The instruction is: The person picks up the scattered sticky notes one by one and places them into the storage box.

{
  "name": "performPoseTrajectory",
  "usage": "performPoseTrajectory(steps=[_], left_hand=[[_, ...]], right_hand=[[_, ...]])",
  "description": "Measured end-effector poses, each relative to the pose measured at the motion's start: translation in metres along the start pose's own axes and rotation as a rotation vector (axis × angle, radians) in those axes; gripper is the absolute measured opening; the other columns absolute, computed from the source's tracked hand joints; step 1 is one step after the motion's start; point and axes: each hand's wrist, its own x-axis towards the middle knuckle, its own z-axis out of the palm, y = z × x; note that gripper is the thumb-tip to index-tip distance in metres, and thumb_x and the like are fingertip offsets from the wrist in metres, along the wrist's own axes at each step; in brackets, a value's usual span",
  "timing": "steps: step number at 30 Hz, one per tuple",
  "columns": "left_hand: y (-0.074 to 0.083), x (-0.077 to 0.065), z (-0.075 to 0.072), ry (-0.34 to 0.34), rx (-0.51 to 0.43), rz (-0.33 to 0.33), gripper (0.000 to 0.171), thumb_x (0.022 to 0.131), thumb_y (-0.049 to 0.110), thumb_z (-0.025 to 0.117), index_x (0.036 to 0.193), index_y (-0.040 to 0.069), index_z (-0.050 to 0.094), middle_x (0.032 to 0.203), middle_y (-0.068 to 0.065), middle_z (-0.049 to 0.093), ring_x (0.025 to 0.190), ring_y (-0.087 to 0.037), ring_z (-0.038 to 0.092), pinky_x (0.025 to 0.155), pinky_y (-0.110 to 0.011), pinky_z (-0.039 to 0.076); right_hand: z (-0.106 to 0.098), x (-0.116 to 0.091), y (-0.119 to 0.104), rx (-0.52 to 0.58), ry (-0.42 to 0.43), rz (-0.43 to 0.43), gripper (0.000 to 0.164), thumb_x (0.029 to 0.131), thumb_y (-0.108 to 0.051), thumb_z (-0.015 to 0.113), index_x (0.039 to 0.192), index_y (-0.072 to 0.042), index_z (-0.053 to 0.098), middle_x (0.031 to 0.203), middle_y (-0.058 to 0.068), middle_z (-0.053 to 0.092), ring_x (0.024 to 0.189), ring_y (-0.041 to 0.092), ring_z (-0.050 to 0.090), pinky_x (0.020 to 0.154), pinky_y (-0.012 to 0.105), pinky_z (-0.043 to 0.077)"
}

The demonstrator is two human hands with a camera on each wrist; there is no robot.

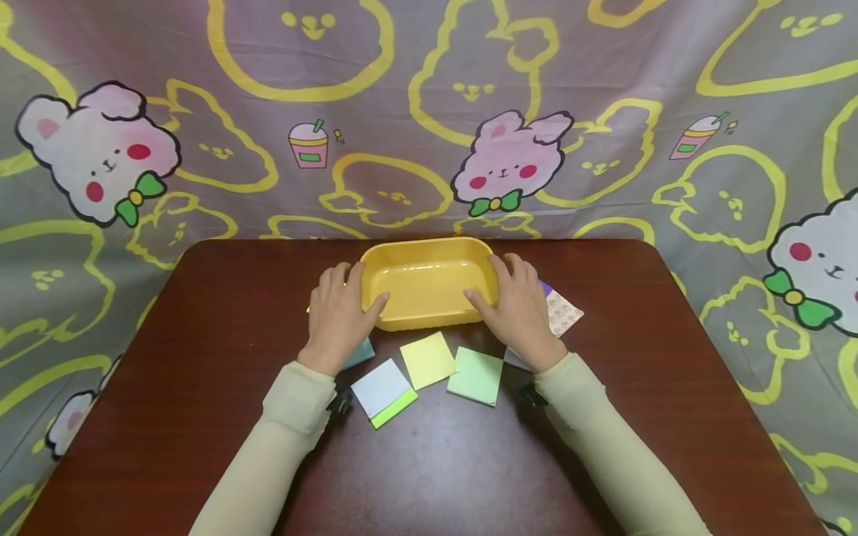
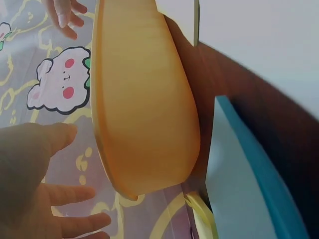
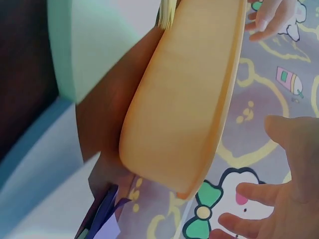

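Observation:
A yellow plastic basin [image 1: 429, 321] stands at the far middle of the table. My left hand [image 1: 338, 311] is at its left end and my right hand [image 1: 524, 309] at its right end, both with fingers spread. In the left wrist view, a gap shows between the left hand [image 2: 35, 184] and the basin [image 2: 144, 99]. The right wrist view likewise shows the right hand [image 3: 284, 184] apart from the basin wall [image 3: 174, 99]. Closest in front of the basin lie a yellow sticky note pad [image 1: 429, 360] and a green pad [image 1: 476, 377].
A pale blue pad [image 1: 380, 385] lies with a bright green strip [image 1: 394, 407] along its edge. A teal pad [image 1: 360, 354] is partly under the left hand's outline. Beyond the right hand is a patterned pad [image 1: 563, 313]. A printed cloth [image 1: 395, 179] hangs behind the table.

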Motion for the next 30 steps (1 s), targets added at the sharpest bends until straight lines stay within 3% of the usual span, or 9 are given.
performPoseTrajectory(steps=[10, 21, 30], left_hand=[[-0.005, 0.014, 0.000, -0.075, 0.013, -0.040, 0.069, 0.088, 0.054, 0.051, 0.128, -0.002, 0.053, 0.119, -0.021, 0.054, 0.109, -0.038, 0.045, 0.082, -0.049, 0.042], [-0.009, 0.030, 0.003, -0.129, 0.057, -0.061, 0.054, 0.089, 0.050, 0.052, 0.108, 0.000, 0.060, 0.084, -0.015, 0.060, 0.071, -0.034, 0.056, 0.059, -0.046, 0.045], [-0.014, 0.037, 0.004, -0.156, 0.093, -0.097, 0.046, 0.090, 0.047, 0.051, 0.099, 0.001, 0.055, 0.070, -0.011, 0.052, 0.058, -0.029, 0.055, 0.049, -0.043, 0.042]], right_hand=[[0.001, 0.013, 0.013, 0.009, -0.044, 0.068, 0.068, 0.084, -0.053, 0.057, 0.130, -0.004, 0.048, 0.119, 0.018, 0.048, 0.103, 0.034, 0.042, 0.082, 0.048, 0.039], [0.004, 0.024, 0.020, -0.046, -0.118, 0.120, 0.044, 0.094, -0.040, 0.046, 0.115, -0.003, 0.058, 0.097, 0.013, 0.056, 0.083, 0.031, 0.052, 0.066, 0.046, 0.044], [0.005, 0.034, 0.020, -0.064, -0.153, 0.142, 0.032, 0.096, -0.035, 0.044, 0.099, -0.006, 0.057, 0.083, 0.010, 0.054, 0.072, 0.029, 0.053, 0.059, 0.045, 0.043]])
